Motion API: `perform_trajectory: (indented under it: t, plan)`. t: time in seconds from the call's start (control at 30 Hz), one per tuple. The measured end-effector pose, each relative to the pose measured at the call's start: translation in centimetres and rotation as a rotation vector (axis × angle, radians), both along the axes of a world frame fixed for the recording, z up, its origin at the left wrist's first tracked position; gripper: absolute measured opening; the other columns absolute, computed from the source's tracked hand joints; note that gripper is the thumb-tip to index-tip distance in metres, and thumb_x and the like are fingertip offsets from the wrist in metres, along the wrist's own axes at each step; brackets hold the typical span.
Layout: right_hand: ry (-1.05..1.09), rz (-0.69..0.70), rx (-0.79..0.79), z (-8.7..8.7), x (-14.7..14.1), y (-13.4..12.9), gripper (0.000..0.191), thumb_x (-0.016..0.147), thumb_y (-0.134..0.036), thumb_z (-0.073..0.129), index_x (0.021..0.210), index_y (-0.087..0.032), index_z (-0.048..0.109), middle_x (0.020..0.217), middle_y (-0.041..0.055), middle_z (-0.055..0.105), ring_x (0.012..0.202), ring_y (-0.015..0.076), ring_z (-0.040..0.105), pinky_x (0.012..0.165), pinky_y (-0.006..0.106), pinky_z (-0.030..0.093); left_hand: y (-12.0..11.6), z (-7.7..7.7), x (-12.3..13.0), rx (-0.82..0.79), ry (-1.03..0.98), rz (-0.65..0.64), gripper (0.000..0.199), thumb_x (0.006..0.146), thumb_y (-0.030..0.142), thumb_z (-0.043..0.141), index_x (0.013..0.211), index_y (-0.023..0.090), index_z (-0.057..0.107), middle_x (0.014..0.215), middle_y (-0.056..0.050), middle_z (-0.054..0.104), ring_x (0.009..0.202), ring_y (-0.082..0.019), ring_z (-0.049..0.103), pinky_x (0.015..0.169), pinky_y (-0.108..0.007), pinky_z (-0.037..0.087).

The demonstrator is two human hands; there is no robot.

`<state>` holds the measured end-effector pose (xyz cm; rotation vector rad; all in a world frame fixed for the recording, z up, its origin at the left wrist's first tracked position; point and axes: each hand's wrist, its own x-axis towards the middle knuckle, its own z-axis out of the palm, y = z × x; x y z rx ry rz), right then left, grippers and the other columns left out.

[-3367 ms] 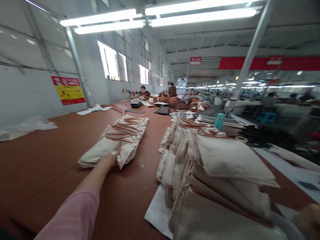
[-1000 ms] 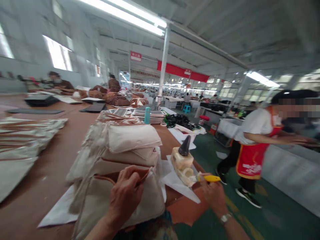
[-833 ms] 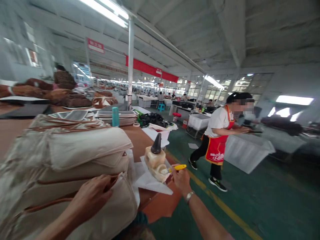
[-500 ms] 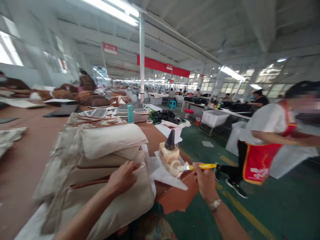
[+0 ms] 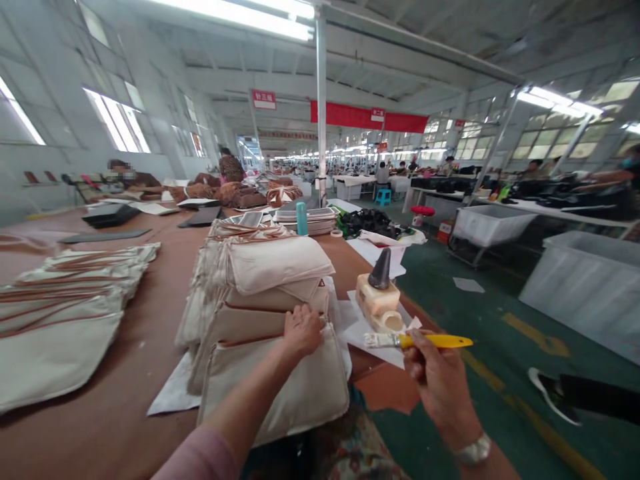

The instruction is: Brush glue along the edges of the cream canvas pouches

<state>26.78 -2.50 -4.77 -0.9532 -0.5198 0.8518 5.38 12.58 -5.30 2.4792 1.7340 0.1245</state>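
My left hand (image 5: 303, 329) rests on the stack of beige fabric pieces (image 5: 270, 387) with brown trim, at its right part; the fingers are bent, and their tips lie near the edge of an upper piece. In my right hand (image 5: 436, 367) is a paintbrush (image 5: 430, 341) with a yellow handle, its whitish bristles pointing left. The brush is just in front of a cream plastic container (image 5: 379, 298) with a round opening and a dark cone (image 5: 381, 269) on top. White paper (image 5: 354, 323) lies under the container.
More beige pieces (image 5: 55, 347) are spread on the brown table (image 5: 150, 313) at the left. Behind the stack stands a turquoise bottle (image 5: 301, 219). White bins (image 5: 585, 287) stand on the green floor at right; a person's leg (image 5: 595, 395) shows at the right edge.
The view has swung left, showing more of the left table. The person in the red apron has mostly left the view. My right hand still holds the brush, now in front of the container's opening.
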Motion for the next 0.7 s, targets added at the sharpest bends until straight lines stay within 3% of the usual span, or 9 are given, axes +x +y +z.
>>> perform_trajectory:
  t: [0.07, 0.17, 0.3, 0.5, 0.7]
  plan:
    - [0.012, -0.002, 0.015, 0.0, 0.0, 0.3, 0.045, 0.069, -0.044, 0.091, 0.082, -0.017, 0.058, 0.059, -0.0039, 0.051, 0.043, 0.0054, 0.038, 0.038, 0.013, 0.029, -0.1, 0.0, -0.1, -0.041, -0.046, -0.010, 0.020, 0.076, 0.028, 0.062, 0.091, 0.016, 0.069, 0.114, -0.017, 0.063, 0.113, -0.036, 0.054, 0.096, -0.048, 0.038]
    - [-0.001, -0.006, 0.027, 0.3, 0.0, 0.7, 0.043, 0.071, -0.047, 0.088, 0.078, -0.016, 0.058, 0.054, -0.0051, 0.047, 0.039, 0.0048, 0.034, 0.036, 0.014, 0.028, -0.8, 0.1, -0.6, -0.150, -0.161, -0.069, 0.017, 0.075, 0.028, 0.063, 0.085, 0.017, 0.070, 0.091, -0.009, 0.068, 0.091, -0.026, 0.061, 0.080, -0.034, 0.043]
    - [-0.050, 0.004, 0.015, 0.4, -0.4, 1.3, 0.044, 0.073, -0.049, 0.086, 0.072, -0.017, 0.056, 0.049, -0.0065, 0.043, 0.035, 0.0059, 0.033, 0.032, 0.015, 0.025, -2.8, 0.0, -2.0, -0.293, -0.351, -0.192, 0.017, 0.074, 0.028, 0.062, 0.081, 0.015, 0.070, 0.069, 0.002, 0.060, 0.068, -0.015, 0.054, 0.060, -0.023, 0.035]
    - [-0.212, 0.092, -0.053, 0.3, -1.6, 1.7, 0.045, 0.080, -0.054, 0.077, 0.067, -0.019, 0.052, 0.047, -0.0055, 0.042, 0.035, 0.0083, 0.033, 0.033, 0.018, 0.024, -6.8, 0.6, -2.9, -0.314, -0.543, -0.204, 0.022, 0.075, 0.024, 0.058, 0.088, 0.014, 0.072, 0.077, 0.001, 0.060, 0.075, -0.015, 0.054, 0.065, -0.023, 0.037]
    - [-0.462, 0.118, -0.062, 0.6, -2.4, 2.2, 0.041, 0.080, -0.051, 0.078, 0.067, -0.017, 0.059, 0.051, -0.0016, 0.049, 0.043, 0.0123, 0.042, 0.039, 0.021, 0.033, -9.8, 1.9, -2.4, -0.281, -0.738, -0.217, 0.015, 0.073, 0.016, 0.060, 0.082, 0.016, 0.072, 0.079, 0.000, 0.058, 0.073, -0.014, 0.054, 0.066, -0.022, 0.038]
